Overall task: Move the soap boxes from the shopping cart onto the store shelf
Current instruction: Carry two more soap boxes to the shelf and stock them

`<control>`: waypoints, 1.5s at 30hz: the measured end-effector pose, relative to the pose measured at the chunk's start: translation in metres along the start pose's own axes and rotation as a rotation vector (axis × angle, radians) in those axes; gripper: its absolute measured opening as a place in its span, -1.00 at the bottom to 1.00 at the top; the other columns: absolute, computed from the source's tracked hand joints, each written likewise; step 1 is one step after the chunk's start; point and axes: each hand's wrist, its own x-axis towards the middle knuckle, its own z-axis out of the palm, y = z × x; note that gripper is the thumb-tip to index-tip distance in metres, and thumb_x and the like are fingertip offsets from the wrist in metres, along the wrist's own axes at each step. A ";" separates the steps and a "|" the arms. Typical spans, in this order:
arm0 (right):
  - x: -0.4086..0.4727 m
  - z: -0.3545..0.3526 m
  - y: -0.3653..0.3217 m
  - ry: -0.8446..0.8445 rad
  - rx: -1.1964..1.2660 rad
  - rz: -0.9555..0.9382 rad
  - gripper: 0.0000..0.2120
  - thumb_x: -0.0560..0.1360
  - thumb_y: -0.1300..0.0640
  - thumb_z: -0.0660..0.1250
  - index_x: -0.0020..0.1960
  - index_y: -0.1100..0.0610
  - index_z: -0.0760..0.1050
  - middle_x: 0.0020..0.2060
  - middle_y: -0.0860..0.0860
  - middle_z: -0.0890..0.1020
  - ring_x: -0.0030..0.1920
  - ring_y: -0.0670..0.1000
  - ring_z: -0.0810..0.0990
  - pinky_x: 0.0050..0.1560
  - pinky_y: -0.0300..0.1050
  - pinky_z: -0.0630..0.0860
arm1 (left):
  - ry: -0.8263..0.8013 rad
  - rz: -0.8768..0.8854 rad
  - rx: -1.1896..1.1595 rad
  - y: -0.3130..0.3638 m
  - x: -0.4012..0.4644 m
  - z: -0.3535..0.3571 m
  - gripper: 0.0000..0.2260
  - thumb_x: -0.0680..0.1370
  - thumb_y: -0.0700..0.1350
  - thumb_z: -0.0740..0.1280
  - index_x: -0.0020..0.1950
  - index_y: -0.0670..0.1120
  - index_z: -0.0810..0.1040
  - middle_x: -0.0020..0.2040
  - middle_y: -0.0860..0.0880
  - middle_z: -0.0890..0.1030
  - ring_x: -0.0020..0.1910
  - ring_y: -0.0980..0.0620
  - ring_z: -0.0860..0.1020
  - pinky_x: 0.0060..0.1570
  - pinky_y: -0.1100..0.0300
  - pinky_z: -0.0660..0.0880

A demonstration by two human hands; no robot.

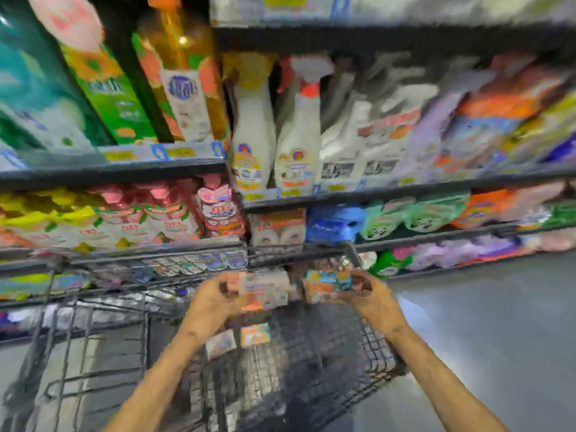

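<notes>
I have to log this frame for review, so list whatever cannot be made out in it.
- Head view, print on the soap boxes held by the left hand and right hand: motion blur smears it.
- Count of boxes left in the shopping cart: two show; wire mesh, arms and blur hide the rest.
- Shelf price tags: too blurred to read.
- Cart's near end: cut off by the bottom edge.

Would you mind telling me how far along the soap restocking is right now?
Midway, as far as the blurred view shows. Done: similar boxes already sit on the shelf above the cart. In hand: the left hand grips one pale box and the right hand a colourful one. Left: at least two boxes remain in the cart.
</notes>
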 end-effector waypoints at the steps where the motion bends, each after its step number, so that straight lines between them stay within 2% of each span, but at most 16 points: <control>1: -0.014 -0.021 -0.019 0.033 0.007 -0.028 -0.63 0.30 0.41 0.55 0.05 0.17 0.60 -0.17 -0.02 0.74 -0.16 -0.11 0.69 -0.12 -0.24 0.59 | -0.030 0.048 0.022 0.029 -0.001 0.007 -0.70 0.41 -0.19 0.58 0.08 -0.07 0.59 -0.13 0.06 0.62 -0.20 0.22 0.61 -0.22 0.52 0.48; 4: -0.055 -0.086 -0.061 0.153 -0.014 -0.114 -0.63 0.33 0.35 0.57 0.08 0.14 0.61 -0.11 0.01 0.75 -0.12 -0.05 0.68 -0.02 -0.14 0.61 | -0.097 0.163 0.015 0.111 -0.005 0.034 -0.63 0.36 -0.19 0.62 0.11 -0.18 0.62 -0.12 0.03 0.70 -0.33 0.33 0.60 -0.30 0.46 0.48; 6: -0.085 -0.128 -0.085 0.239 -0.003 -0.170 -0.64 0.35 0.39 0.54 0.07 0.12 0.59 -0.20 -0.14 0.74 -0.19 -0.19 0.67 -0.08 -0.27 0.58 | -0.148 0.267 0.060 0.159 -0.011 0.055 -0.56 0.31 -0.09 0.65 0.14 -0.09 0.65 -0.06 0.07 0.74 -0.17 0.29 0.64 -0.11 0.36 0.53; 8: -0.116 -0.171 -0.101 0.340 0.034 -0.195 -0.65 0.37 0.47 0.48 0.09 0.21 0.56 -0.26 -0.23 0.71 -0.25 -0.27 0.64 -0.16 -0.41 0.53 | -0.199 0.341 0.075 0.203 -0.016 0.081 -0.54 0.29 -0.04 0.66 0.14 -0.04 0.66 -0.04 0.08 0.74 -0.07 0.22 0.67 -0.01 0.29 0.55; 9: -0.132 -0.192 -0.108 0.390 0.045 -0.213 -0.66 0.37 0.48 0.47 0.09 0.23 0.56 -0.26 -0.21 0.72 -0.24 -0.25 0.64 -0.16 -0.42 0.53 | -0.230 0.368 0.070 0.226 -0.020 0.098 -0.53 0.27 -0.07 0.66 0.14 -0.07 0.65 -0.06 0.05 0.74 -0.09 0.21 0.68 -0.04 0.30 0.57; 12: -0.177 -0.260 -0.119 0.532 0.091 -0.260 -0.65 0.35 0.49 0.48 0.05 0.20 0.57 -0.11 0.02 0.72 -0.21 -0.21 0.65 -0.12 -0.40 0.55 | -0.338 0.410 0.046 0.287 -0.034 0.157 -0.63 0.33 -0.40 0.57 0.03 -0.10 0.61 -0.17 0.02 0.70 -0.29 0.24 0.65 -0.28 0.43 0.53; 13: -0.193 -0.282 -0.122 0.564 0.107 -0.283 -0.64 0.35 0.49 0.48 0.06 0.20 0.57 -0.09 0.08 0.70 -0.22 -0.24 0.65 -0.11 -0.41 0.55 | -0.372 0.444 0.042 0.304 -0.040 0.177 -0.64 0.36 -0.43 0.53 0.01 -0.07 0.60 -0.18 0.05 0.70 -0.28 0.22 0.65 -0.28 0.43 0.52; 15: -0.226 -0.326 -0.127 0.644 0.149 -0.308 -0.65 0.37 0.51 0.45 0.03 0.16 0.57 -0.14 0.01 0.70 -0.24 -0.30 0.64 -0.14 -0.42 0.55 | -0.420 0.525 0.062 0.334 -0.046 0.220 -0.65 0.38 -0.37 0.55 0.07 -0.06 0.61 -0.14 0.02 0.73 -0.19 0.19 0.68 -0.19 0.40 0.55; 17: -0.259 -0.374 -0.126 0.723 0.149 -0.326 -0.66 0.39 0.49 0.45 0.02 0.13 0.58 -0.17 -0.11 0.72 -0.20 -0.28 0.66 -0.12 -0.38 0.59 | -0.466 0.595 0.076 0.367 -0.059 0.266 -0.63 0.37 -0.29 0.58 0.09 0.00 0.63 -0.07 0.08 0.74 -0.09 0.18 0.68 -0.13 0.35 0.57; 21: -0.316 -0.479 -0.107 0.851 0.144 -0.367 -0.62 0.40 0.43 0.48 0.20 0.29 0.56 0.01 0.09 0.71 -0.08 -0.19 0.69 -0.08 -0.37 0.58 | -0.574 0.698 0.052 0.427 -0.091 0.376 -0.60 0.38 -0.26 0.59 0.18 -0.07 0.64 0.01 0.04 0.74 -0.02 0.13 0.68 -0.07 0.30 0.59; 24: -0.354 -0.552 -0.093 0.931 0.146 -0.374 -0.60 0.41 0.42 0.48 0.23 0.31 0.55 0.04 0.10 0.70 -0.05 -0.18 0.69 -0.06 -0.36 0.57 | -0.662 0.733 0.006 0.463 -0.117 0.463 -0.61 0.38 -0.31 0.57 0.16 -0.06 0.65 -0.02 0.01 0.74 -0.05 0.11 0.69 -0.11 0.27 0.61; 29: -0.405 -0.655 -0.072 1.037 0.143 -0.372 -0.59 0.42 0.37 0.49 0.25 0.27 0.55 0.06 0.07 0.69 -0.03 -0.21 0.68 -0.07 -0.37 0.58 | -0.774 0.798 -0.040 0.511 -0.157 0.592 -0.63 0.38 -0.36 0.55 0.08 -0.01 0.63 -0.14 0.11 0.74 -0.14 0.18 0.68 -0.16 0.36 0.57; 32: -0.422 -0.708 -0.060 1.107 0.151 -0.355 -0.60 0.42 0.37 0.49 0.24 0.25 0.55 0.06 0.08 0.69 -0.05 -0.23 0.68 -0.07 -0.39 0.57 | -0.830 0.830 -0.040 0.538 -0.171 0.653 -0.65 0.40 -0.27 0.57 0.14 -0.04 0.65 -0.07 0.07 0.74 -0.09 0.13 0.69 -0.17 0.33 0.58; 38: -0.423 -0.819 -0.032 1.216 0.142 -0.326 -0.58 0.40 0.27 0.54 0.24 0.17 0.58 0.08 0.01 0.70 0.11 -0.11 0.67 -0.06 -0.38 0.57 | -0.888 0.914 -0.039 0.593 -0.166 0.776 -0.65 0.43 -0.23 0.56 0.20 -0.14 0.65 0.05 -0.03 0.72 0.08 0.05 0.67 -0.11 0.34 0.59; 42: -0.398 -0.902 -0.014 1.256 0.143 -0.320 -0.55 0.40 0.27 0.54 0.27 0.20 0.56 0.12 0.09 0.69 0.15 -0.01 0.66 0.01 -0.35 0.58 | -0.928 0.933 -0.035 0.631 -0.142 0.864 -0.64 0.44 -0.22 0.55 0.22 -0.15 0.64 0.06 -0.06 0.71 -0.15 0.15 0.66 -0.25 0.38 0.56; 45: -0.376 -0.956 -0.011 1.253 0.179 -0.319 -0.57 0.43 0.29 0.52 0.27 0.21 0.55 0.10 0.09 0.70 0.15 0.01 0.67 0.06 -0.29 0.59 | -0.957 0.941 -0.027 0.659 -0.121 0.926 -0.64 0.42 -0.22 0.56 0.20 -0.13 0.64 0.03 -0.02 0.73 -0.02 0.07 0.69 -0.07 0.29 0.62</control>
